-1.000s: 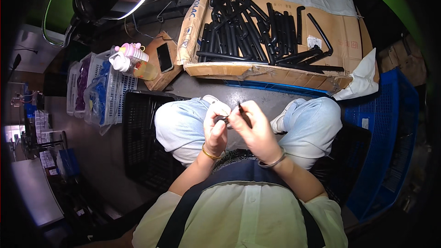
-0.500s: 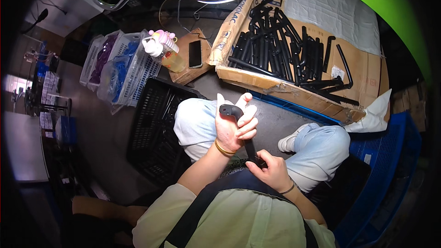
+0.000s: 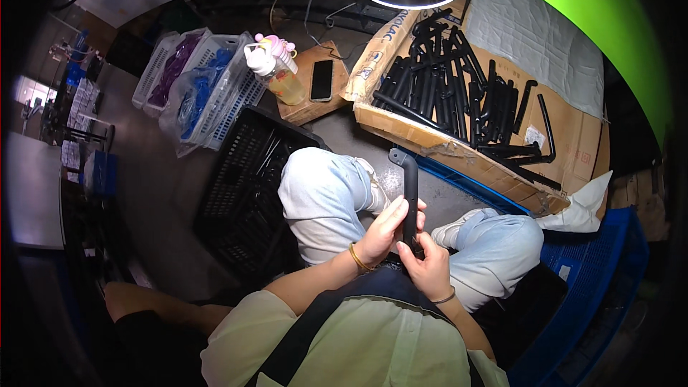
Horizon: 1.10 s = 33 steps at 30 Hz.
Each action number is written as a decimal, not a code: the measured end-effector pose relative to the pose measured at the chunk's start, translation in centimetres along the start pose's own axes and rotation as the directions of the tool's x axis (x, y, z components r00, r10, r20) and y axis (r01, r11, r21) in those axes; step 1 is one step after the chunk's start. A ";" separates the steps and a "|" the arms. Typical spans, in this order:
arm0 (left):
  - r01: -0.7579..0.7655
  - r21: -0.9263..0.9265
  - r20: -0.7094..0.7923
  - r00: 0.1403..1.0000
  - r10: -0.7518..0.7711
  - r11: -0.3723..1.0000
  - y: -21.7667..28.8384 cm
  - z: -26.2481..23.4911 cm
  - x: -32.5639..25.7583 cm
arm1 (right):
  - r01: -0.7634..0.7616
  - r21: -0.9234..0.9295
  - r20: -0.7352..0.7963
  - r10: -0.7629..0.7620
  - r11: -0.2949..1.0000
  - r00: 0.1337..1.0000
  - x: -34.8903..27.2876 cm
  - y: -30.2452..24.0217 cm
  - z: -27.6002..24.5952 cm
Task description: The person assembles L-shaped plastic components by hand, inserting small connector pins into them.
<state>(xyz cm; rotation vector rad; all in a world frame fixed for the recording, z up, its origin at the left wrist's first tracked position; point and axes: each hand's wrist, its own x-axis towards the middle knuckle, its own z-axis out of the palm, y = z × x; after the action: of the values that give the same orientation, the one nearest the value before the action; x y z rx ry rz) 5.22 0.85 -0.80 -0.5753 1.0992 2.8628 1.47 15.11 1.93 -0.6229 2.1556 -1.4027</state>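
Just right of the frame's centre, we have a black bent tube (image 3: 412,201) held upright above the lap, between the two pale-blue trouser knees (image 3: 315,183), touching neither. Our left hand (image 3: 387,233) is curled in close around its lower half, palm on the left side, fingertips showing past the right edge. Our right hand (image 3: 428,265) is pinched in at the bottom, thumb lying along the lower end, and that covers the tip, so we can't tell how that end is shaped. Up top we see an elbow turning left into a flattened end (image 3: 398,158) with a small hole. How will it handle? We'd judge it stiff and fairly light, easily carried by either hand, with a smooth skin that might twist in a loose grip; it doesn't look fragile. The straight shank is the place to take hold, we reckon, since the elbow would swing the weight off to one side. Over in the upper right, a heap of similar black tubes (image 3: 444,89) lies in a cardboard tray (image 3: 401,127), well apart from our hands, while at centre left, a black crate (image 3: 233,172) sits beside the left knee.
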 end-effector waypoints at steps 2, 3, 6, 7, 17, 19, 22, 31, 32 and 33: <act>-0.137 0.216 0.001 0.990 0.140 0.967 1.5 -0.5 -0.1 | 0.039 0.042 0.010 -0.039 0.998 0.999 0.1 -0.1 0.3; -0.254 0.054 -0.037 0.966 0.256 0.966 3.4 -0.7 -0.1 | 0.070 0.086 0.007 -0.071 0.994 0.997 0.1 -0.1 0.3; -0.575 0.153 -0.352 0.728 0.588 0.803 12.3 -4.4 -1.4 | -0.073 0.153 -0.059 0.083 0.985 0.995 0.1 0.1 -1.5; -0.620 0.193 -0.350 0.681 0.644 0.761 14.3 -5.9 -1.9 | -0.079 0.150 -0.073 0.090 0.986 0.993 0.3 0.4 -2.0; -0.327 -0.085 -0.021 0.945 0.326 0.941 3.0 1.5 1.7 | 0.126 -0.119 0.039 -0.123 0.985 0.992 1.8 -2.2 -0.4; -0.257 0.077 0.094 0.964 0.250 0.963 1.8 3.7 2.6 | 0.098 -0.061 -0.080 -0.103 0.993 0.991 1.1 -0.6 -1.4; -0.328 0.326 0.235 0.936 0.261 0.887 0.5 6.1 4.7 | 0.010 0.161 -0.278 0.035 0.987 0.960 -1.2 1.4 -3.9; -0.018 0.478 0.196 0.977 -0.087 0.878 -1.8 4.6 6.2 | 0.154 0.665 -0.729 0.680 0.731 -0.081 -13.6 19.1 -24.2; 0.043 0.476 0.137 0.983 -0.122 0.879 -1.7 4.2 6.2 | 0.079 0.710 -0.690 0.714 0.700 -0.119 -14.5 23.0 -24.4; 0.076 0.453 0.090 0.987 -0.131 0.888 -1.9 4.0 6.3 | -0.014 0.799 -0.599 0.796 0.601 -0.084 -15.5 27.3 -24.0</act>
<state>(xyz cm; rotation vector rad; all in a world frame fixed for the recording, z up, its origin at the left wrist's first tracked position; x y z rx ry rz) -1.71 4.15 -1.49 -0.4110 1.5830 2.3892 -4.41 51.46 -12.50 1.8363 1.9356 -2.1124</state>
